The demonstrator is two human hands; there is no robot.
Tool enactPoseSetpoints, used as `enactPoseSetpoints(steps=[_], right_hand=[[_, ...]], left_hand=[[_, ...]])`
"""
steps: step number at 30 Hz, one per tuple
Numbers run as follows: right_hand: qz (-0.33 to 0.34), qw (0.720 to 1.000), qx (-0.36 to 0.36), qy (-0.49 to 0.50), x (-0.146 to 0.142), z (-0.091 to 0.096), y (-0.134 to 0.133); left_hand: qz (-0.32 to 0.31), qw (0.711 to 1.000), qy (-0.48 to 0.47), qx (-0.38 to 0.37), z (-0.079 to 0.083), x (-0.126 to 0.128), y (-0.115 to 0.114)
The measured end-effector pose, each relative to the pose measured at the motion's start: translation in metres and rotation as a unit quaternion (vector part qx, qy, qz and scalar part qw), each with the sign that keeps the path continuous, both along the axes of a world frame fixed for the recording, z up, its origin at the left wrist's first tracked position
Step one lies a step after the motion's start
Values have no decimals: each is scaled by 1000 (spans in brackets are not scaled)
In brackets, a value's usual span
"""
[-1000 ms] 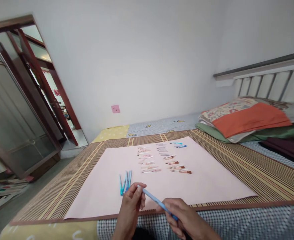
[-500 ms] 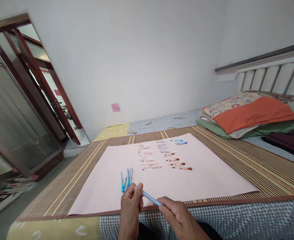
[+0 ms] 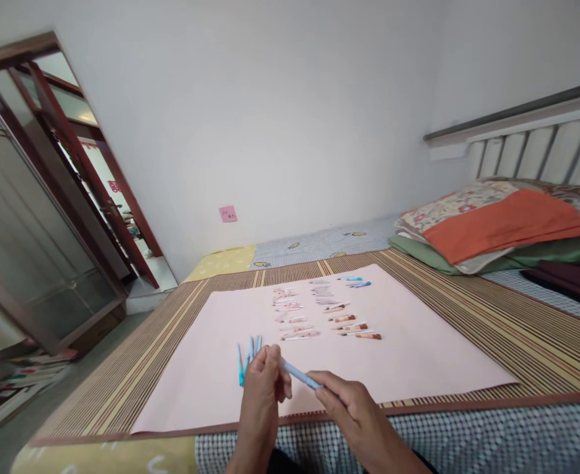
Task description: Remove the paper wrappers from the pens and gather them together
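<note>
A light blue pen (image 3: pixel 299 375) slants between my two hands over the near edge of the pink sheet (image 3: pixel 408 355). My left hand (image 3: pixel 264 385) pinches its upper left end, which the fingers hide. Its lower right end is gripped by my right hand (image 3: pixel 349 407), fingers closed round it. Just beyond my left hand lie several blue pens (image 3: pixel 241 365), partly covered by that hand. Farther back on the sheet are rows of pale pink-patterned pens (image 3: pixel 297 328), brown-tipped pens (image 3: pixel 351 326), greyish pens (image 3: pixel 322 291) and a few blue pens (image 3: pixel 359 284).
Under the sheet is a striped bamboo mat (image 3: pixel 102 388) on a bed with a checked cover (image 3: pixel 492 434). Folded bedding with an orange cloth (image 3: pixel 507 227) sits at the right. A pink note (image 3: pixel 228 214) is on the wall. A doorway (image 3: pixel 116 178) stands at the left.
Both hands have risen slightly with the pen, still holding its two ends. My left hand's lower fingers have loosened a little. The laid-out pens stay in place.
</note>
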State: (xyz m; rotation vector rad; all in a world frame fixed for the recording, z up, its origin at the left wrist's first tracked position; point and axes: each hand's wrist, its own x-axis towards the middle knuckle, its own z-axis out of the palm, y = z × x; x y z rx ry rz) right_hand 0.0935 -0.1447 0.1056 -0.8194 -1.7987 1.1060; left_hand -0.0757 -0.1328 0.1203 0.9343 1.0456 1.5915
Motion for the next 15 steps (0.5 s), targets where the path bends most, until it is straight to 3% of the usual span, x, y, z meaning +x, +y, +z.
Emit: enactPoseSetpoints(steps=[4, 6, 11, 15], right_hand=[[-11, 1000, 3, 16, 2, -1, 10], [-10, 1000, -1, 19, 4, 0, 15], [-1, 1000, 14, 19, 4, 7, 30], [-1, 999, 24, 38, 4, 9, 58]], left_hand=[[-88, 995, -29, 39, 11, 0, 5], [-86, 996, -14, 25, 10, 0, 10], [-13, 1000, -11, 11, 3, 3, 31], [-88, 992, -67, 51, 9, 2, 49]])
